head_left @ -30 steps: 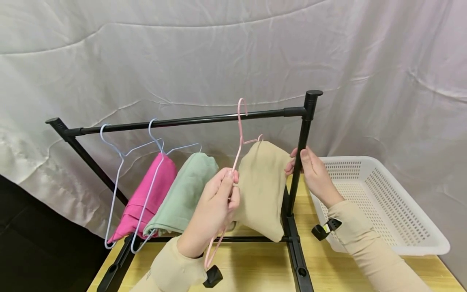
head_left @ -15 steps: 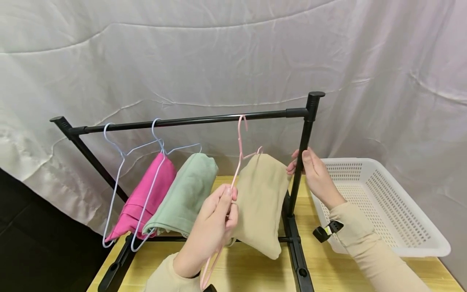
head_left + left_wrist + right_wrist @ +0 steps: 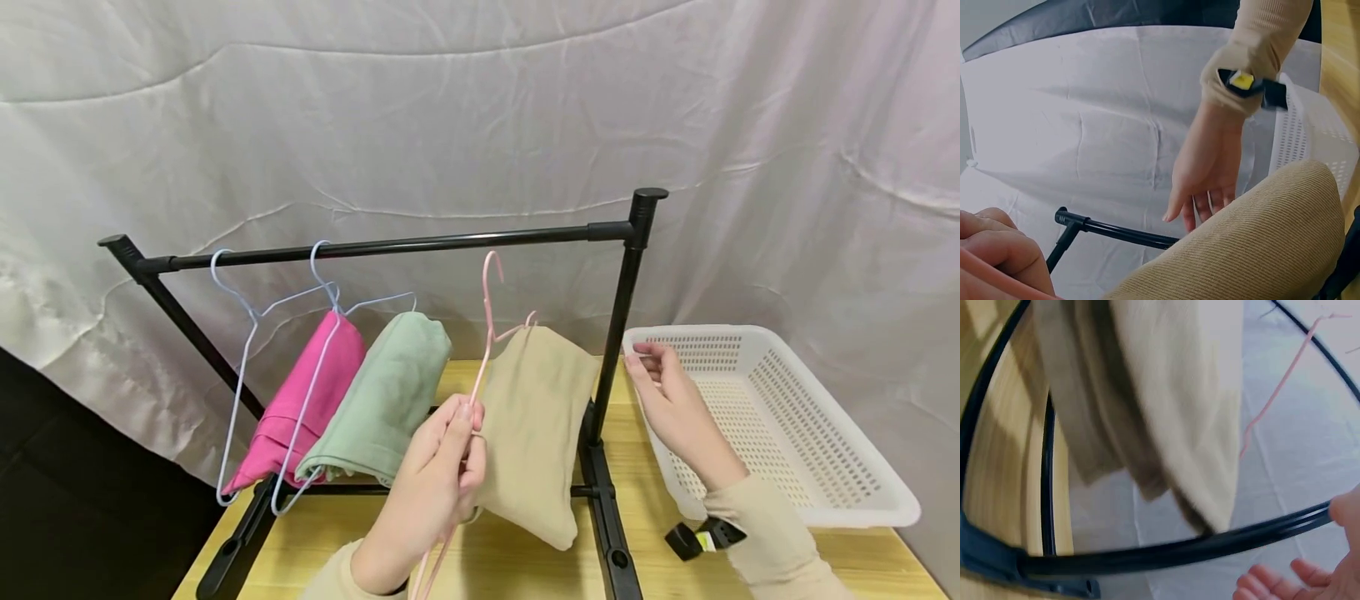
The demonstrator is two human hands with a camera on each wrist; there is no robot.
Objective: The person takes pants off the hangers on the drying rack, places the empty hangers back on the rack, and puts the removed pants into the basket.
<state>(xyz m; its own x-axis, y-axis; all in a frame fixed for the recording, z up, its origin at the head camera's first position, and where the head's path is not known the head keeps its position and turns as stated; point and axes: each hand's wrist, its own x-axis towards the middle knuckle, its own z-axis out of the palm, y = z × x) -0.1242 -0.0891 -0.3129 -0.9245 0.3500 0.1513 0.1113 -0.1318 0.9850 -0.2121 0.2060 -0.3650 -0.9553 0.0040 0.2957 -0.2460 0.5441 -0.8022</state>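
My left hand (image 3: 438, 479) grips one side of a pink hanger (image 3: 488, 308), thumb on top. A folded beige cloth (image 3: 536, 425) hangs over this hanger, whose hook shows just below the black rail (image 3: 420, 246) in the head view. In the right wrist view the cloth's lower folds (image 3: 1172, 425) hang beyond the rack's post. My right hand (image 3: 678, 408) is beside that right-hand post, overlapping the basket's near left rim; its fingers are loosely bent and hold nothing. The left wrist view shows the right hand (image 3: 1207, 156) with fingers extended.
Two blue hangers (image 3: 243, 350) hang at the rail's left, with a magenta cloth (image 3: 315, 392) and a pale green cloth (image 3: 390, 392). A white perforated basket (image 3: 885, 467) stands right of the rack. The rack's feet (image 3: 618, 550) rest on the wooden table (image 3: 517, 567).
The left hand has lowered the pink hanger with the beige cloth, its hook going from above the rail to below it. The right hand has left the rack's post and moved right toward the basket.
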